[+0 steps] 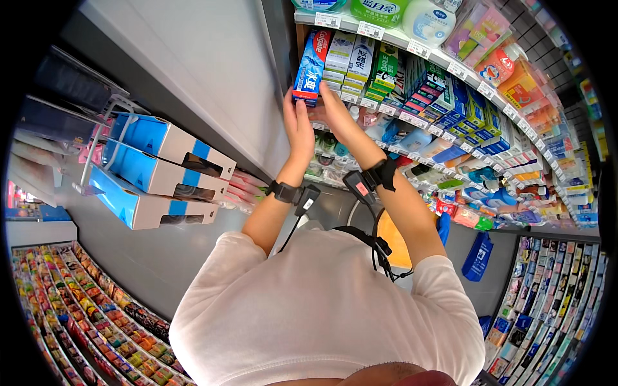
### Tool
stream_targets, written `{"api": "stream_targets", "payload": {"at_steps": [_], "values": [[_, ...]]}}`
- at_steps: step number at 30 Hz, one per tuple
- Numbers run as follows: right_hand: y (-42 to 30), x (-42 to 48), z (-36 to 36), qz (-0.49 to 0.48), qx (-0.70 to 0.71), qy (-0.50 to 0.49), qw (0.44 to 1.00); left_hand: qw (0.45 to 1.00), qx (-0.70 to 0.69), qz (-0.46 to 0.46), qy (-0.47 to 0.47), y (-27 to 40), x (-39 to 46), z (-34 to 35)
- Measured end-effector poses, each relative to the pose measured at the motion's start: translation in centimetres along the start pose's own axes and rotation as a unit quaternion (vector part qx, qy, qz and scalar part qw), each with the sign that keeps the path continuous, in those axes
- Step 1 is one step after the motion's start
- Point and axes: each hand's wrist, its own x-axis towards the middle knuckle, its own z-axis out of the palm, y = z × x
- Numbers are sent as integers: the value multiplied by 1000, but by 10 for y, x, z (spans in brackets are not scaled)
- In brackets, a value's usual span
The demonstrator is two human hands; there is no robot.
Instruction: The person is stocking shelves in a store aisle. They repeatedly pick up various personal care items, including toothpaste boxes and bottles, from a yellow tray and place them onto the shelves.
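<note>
A blue and red Colgate toothpaste box (310,62) stands at the left end of a store shelf, its top leaning back. My left hand (298,124) holds its lower left side, the thumb against the near end. On the lower right edge rest the fingers of my right hand (336,112), so the box sits between both hands. Whether other boxes lie beneath it is hard to tell. Just to its right are stacked white toothpaste boxes (339,52) and green Darlie boxes (385,70). Each of my wrists wears a black strap with a cabled device.
A grey-white panel (207,62) borders the shelf on the left. Blue and white cartons (169,173) hang on a rack beyond it. Above the toothpaste runs a shelf edge (396,38) with price tags. Lower shelves carry bottles (416,140). An orange round seat (393,239) is below my right arm.
</note>
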Motion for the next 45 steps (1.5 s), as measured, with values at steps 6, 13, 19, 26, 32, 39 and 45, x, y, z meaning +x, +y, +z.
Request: {"api": "stream_targets", "payload": {"at_steps": [6,13,19,26,32,39,45], "values": [[-12,-68,-38,63,-121,-16,991,1000,-16,-25,-4,-5,-5,-2],[16,-166,-141,136,-85,33,986,999,22,19,26,-31,25,12],[66,-279,-216,180,-50,194,963,995,74,33,61,-52,49,28],[92,-382,-249,230,-27,344,910,983,135,46,114,-62,68,44],[110,-422,-248,242,-30,397,885,977,169,31,124,-72,72,48],[106,-430,-248,205,-26,404,891,971,182,37,150,-76,78,53],[96,-430,-243,204,-35,406,890,966,205,7,158,-76,80,54]]}}
